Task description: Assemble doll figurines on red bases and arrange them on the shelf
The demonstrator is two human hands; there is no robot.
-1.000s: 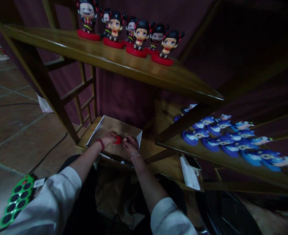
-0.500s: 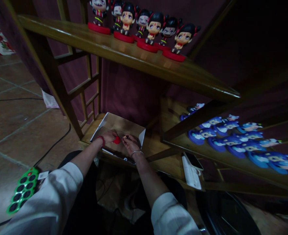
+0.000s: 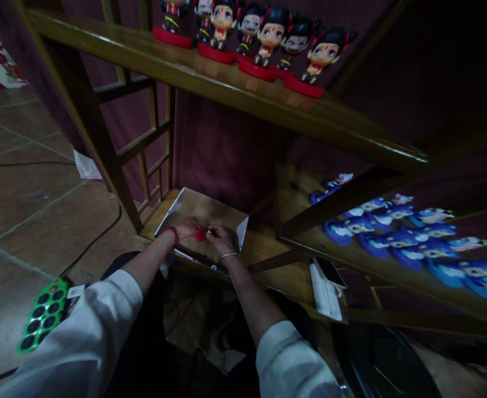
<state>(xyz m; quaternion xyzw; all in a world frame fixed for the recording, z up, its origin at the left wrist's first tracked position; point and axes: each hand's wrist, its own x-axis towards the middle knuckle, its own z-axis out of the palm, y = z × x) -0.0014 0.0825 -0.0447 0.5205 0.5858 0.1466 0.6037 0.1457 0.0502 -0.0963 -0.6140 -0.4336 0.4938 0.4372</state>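
Right at centre, your left hand [image 3: 184, 228] pinches a small red piece [image 3: 200, 234] over the cardboard box [image 3: 210, 207]; your right hand [image 3: 221, 242] is just beside it, fingers narrow, contents unclear.

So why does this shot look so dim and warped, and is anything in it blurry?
In the head view, the light is dim, with the maroon backdrop sinking toward black at upper right; the wooden shelf looks slanted and stretched, as through a wide lens; the blue figurines at right look smeared.
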